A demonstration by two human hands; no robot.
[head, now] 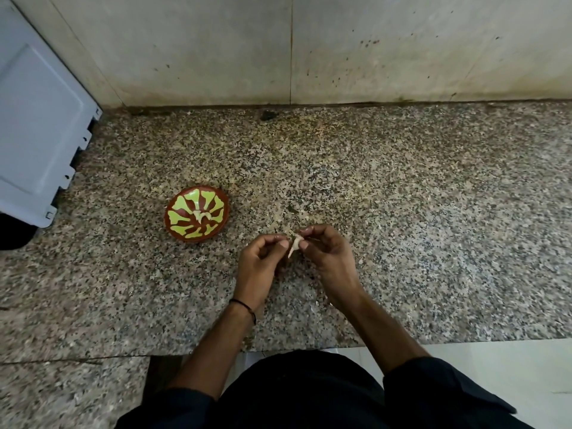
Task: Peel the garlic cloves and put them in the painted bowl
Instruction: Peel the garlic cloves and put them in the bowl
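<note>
Granite counter [433, 212], speckled brown-grey, fills the head view, with a stained tile wall [216, 48] behind it. Only the one view.

The left hand [261, 263] and right hand [329, 257] meet near mid-frame, held above the counter. The garlic clove [294, 244] sits between them: pale, small, its pointed end aimed down toward the person. Left thumb and forefinger pinch it from the left, and the other left fingers are curled in. Right thumb and forefinger pinch it from the right at its upper end, the rest of the right fingers curled under. A bit of loose skin sticks out at the clove's top; cannot tell how much peel is left on it.

The painted bowl [198, 213], red-brown with a lime-green pattern, stands on the counter to the left of the hands, apart from them. A few pale pieces [202, 215] lie at its centre.

There is a black thread band [246, 306] on the left wrist. A grey-blue panel [37, 119] leans at the far left edge. Dark sleeves show at the bottom.
</note>
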